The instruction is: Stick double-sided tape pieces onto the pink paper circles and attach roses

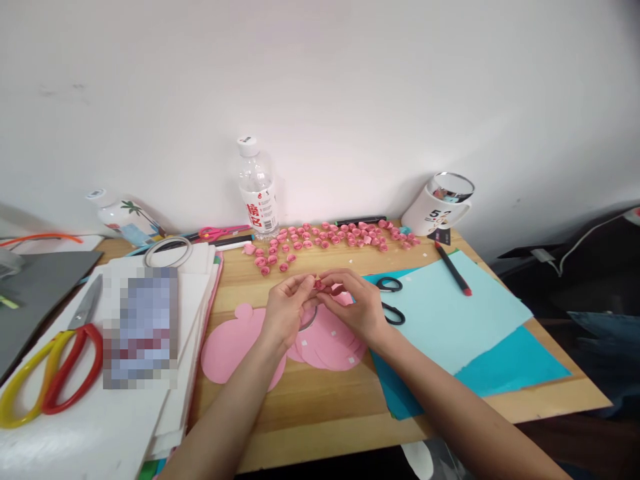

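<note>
My left hand (286, 308) and my right hand (354, 305) meet over the middle of the wooden table (320, 413), fingers pinched together on a small pink paper roll (319, 285). Beneath them lie pink paper circles (235, 343) with small white squares stuck on. A ring of tape shows partly under my hands. Behind them, several small pink paper roses (325, 239) are spread in a band near the wall.
Black-handled scissors (391, 300) and a red pen (453, 269) lie on light blue paper (450, 313) at right. A water bottle (257, 190) and a white mug (440, 203) stand at the back. White foam sheets (190, 313) carry red-and-yellow scissors (50, 367) at left.
</note>
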`<state>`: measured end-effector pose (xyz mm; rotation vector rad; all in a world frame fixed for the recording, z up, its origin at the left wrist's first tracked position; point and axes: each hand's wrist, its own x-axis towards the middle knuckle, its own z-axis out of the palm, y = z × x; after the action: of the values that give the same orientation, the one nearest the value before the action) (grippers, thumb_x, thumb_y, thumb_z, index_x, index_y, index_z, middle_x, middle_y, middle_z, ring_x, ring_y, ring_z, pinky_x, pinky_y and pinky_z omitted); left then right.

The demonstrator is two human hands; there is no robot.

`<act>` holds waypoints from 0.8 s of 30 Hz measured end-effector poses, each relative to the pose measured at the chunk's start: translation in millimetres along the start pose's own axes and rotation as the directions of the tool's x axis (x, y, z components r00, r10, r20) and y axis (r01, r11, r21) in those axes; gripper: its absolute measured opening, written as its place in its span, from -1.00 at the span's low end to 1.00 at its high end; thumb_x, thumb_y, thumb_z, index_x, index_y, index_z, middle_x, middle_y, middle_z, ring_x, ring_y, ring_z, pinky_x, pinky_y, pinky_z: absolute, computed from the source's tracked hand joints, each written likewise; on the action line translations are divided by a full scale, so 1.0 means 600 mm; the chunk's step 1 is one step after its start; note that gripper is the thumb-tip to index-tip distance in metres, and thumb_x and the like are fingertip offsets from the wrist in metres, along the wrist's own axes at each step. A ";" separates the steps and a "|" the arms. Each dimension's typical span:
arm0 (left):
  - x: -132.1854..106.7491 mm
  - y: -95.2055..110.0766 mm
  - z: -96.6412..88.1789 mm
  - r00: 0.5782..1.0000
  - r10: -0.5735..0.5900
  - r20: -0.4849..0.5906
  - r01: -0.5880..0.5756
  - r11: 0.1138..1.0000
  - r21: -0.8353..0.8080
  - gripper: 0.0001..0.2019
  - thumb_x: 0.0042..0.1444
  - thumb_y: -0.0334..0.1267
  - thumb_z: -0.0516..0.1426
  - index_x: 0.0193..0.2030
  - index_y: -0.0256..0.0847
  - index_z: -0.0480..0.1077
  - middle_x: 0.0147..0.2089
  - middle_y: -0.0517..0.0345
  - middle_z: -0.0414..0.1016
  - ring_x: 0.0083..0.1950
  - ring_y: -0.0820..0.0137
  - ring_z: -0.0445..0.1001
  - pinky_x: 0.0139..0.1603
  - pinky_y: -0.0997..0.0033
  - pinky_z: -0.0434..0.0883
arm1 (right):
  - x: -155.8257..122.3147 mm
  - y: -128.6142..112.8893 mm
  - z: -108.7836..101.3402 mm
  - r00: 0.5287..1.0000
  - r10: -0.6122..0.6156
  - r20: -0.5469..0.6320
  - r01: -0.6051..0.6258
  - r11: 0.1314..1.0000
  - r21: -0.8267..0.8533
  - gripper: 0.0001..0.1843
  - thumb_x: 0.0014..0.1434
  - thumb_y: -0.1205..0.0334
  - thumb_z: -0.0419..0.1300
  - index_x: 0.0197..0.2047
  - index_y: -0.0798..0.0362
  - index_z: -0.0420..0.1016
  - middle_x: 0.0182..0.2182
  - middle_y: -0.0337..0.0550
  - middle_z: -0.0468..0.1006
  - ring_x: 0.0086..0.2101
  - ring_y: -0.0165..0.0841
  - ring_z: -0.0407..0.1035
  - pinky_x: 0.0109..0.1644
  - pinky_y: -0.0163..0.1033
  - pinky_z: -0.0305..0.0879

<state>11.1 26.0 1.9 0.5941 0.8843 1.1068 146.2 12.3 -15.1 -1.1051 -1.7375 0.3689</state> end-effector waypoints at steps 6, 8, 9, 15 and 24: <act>0.000 0.001 -0.002 1.000 -0.013 -0.008 0.013 1.000 -0.004 -0.72 -0.10 -0.16 0.29 -0.38 -0.36 0.42 -0.39 0.00 0.54 -0.36 0.32 0.56 -0.22 0.29 0.48 | 0.000 0.003 0.003 0.998 0.050 0.029 -0.047 0.995 -0.090 -0.92 0.13 0.28 0.17 -0.25 0.00 0.41 -0.35 -0.16 0.54 -0.40 -0.36 0.43 -0.33 -0.22 0.44; 0.001 0.001 -0.003 1.000 -0.014 -0.014 0.014 1.000 -0.001 -0.73 -0.08 -0.16 0.28 -0.39 -0.36 0.42 -0.37 -0.01 0.54 -0.36 0.30 0.56 -0.21 0.25 0.48 | 0.001 0.002 0.002 0.997 0.067 0.027 -0.064 0.993 -0.103 -0.93 0.14 0.29 0.14 -0.26 0.01 0.41 -0.35 -0.16 0.54 -0.40 -0.35 0.44 -0.33 -0.22 0.45; 0.001 0.001 -0.004 1.000 -0.017 -0.020 0.017 1.000 0.004 -0.73 -0.07 -0.15 0.27 -0.39 -0.36 0.42 -0.37 -0.03 0.54 -0.36 0.29 0.56 -0.21 0.23 0.48 | 0.003 0.002 0.001 0.997 0.074 0.026 -0.071 0.992 -0.107 -0.94 0.14 0.29 0.14 -0.27 0.01 0.41 -0.36 -0.15 0.54 -0.41 -0.35 0.45 -0.34 -0.23 0.44; 0.004 0.009 -0.010 0.993 0.040 -0.112 -0.032 0.997 0.068 -0.78 -0.04 -0.19 0.25 -0.38 -0.35 0.45 -0.36 0.01 0.52 -0.39 0.33 0.55 -0.26 0.28 0.48 | 0.047 0.039 0.000 0.990 0.074 0.117 -0.051 0.981 -0.187 -0.94 0.13 0.26 0.16 -0.29 0.03 0.41 -0.38 -0.17 0.53 -0.45 -0.39 0.43 -0.41 -0.29 0.38; 0.011 0.023 -0.020 0.974 0.115 -0.197 -0.106 0.993 0.057 -0.83 -0.12 -0.26 0.26 -0.41 -0.34 0.46 -0.40 0.07 0.50 -0.50 0.46 0.47 -0.45 0.44 0.42 | 0.112 0.105 0.060 0.971 0.082 0.224 -0.007 0.948 -0.319 -0.92 0.03 0.44 0.16 -0.38 0.10 0.41 -0.46 -0.18 0.50 -0.47 -0.39 0.36 -0.41 -0.34 0.21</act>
<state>-4.9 36.7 4.2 0.5824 1.0629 1.2660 141.5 109.1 -35.1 -1.3772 -2.0336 0.2613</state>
